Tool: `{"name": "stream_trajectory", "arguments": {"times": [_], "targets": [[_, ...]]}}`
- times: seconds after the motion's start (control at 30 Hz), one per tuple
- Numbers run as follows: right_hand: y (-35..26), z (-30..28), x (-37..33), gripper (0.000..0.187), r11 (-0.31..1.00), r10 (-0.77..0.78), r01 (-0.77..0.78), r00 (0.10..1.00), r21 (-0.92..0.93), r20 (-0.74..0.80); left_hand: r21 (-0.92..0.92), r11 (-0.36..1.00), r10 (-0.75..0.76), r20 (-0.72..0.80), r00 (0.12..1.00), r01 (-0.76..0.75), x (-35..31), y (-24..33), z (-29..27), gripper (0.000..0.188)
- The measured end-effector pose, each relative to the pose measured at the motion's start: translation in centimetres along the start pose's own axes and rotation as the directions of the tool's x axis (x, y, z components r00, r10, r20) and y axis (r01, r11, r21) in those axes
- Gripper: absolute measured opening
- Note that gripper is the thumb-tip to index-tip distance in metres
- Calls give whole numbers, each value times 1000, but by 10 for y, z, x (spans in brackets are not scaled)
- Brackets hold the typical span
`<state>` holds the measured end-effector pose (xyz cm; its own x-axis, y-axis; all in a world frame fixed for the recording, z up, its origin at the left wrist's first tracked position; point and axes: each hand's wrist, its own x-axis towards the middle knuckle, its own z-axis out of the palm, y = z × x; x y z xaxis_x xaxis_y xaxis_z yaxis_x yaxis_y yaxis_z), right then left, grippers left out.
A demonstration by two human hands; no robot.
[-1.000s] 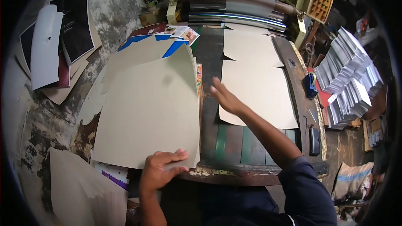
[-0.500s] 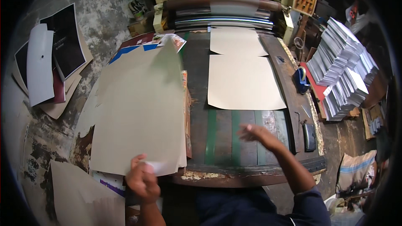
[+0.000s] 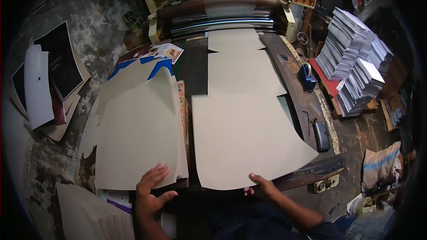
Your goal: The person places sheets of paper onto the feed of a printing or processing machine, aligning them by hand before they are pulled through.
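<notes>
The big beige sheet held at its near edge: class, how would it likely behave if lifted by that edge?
The beige sheet looks thin and wide, so probably floppy. The right hand pinches it alone, suggesting lightness. It probably slides easily on the flat machine bed.

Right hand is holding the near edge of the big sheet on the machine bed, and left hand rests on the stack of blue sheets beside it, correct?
Not quite: in the head view the stack under the left hand is beige, not blue. The right hand does hold the big sheet at its near edge.
</notes>
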<state>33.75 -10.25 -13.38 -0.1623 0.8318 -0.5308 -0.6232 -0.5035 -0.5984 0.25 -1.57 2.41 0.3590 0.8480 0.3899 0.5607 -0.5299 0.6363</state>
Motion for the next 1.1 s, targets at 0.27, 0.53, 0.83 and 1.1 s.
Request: {"name": "stream_trajectory", "arguments": {"times": [0.27,0.53,0.83,1.1], "targets": [[31,-23,18,48,992,26,-19,998,122,-55,-319,838,-476,-28,879,443,-10,-24,1,28],[-12,-28,76,51,982,-105,109,994,153,-33,93,963,-192,-415,889,251,-3,7,45,35],[-23,-34,138,33,935,-221,256,962,247,-160,-875,470,-662,-435,610,-114,-5,-7,15,52],[-34,9,104,64,938,-167,223,962,266,-216,-79,993,-114,-401,909,90,-12,38,44,30]]}}
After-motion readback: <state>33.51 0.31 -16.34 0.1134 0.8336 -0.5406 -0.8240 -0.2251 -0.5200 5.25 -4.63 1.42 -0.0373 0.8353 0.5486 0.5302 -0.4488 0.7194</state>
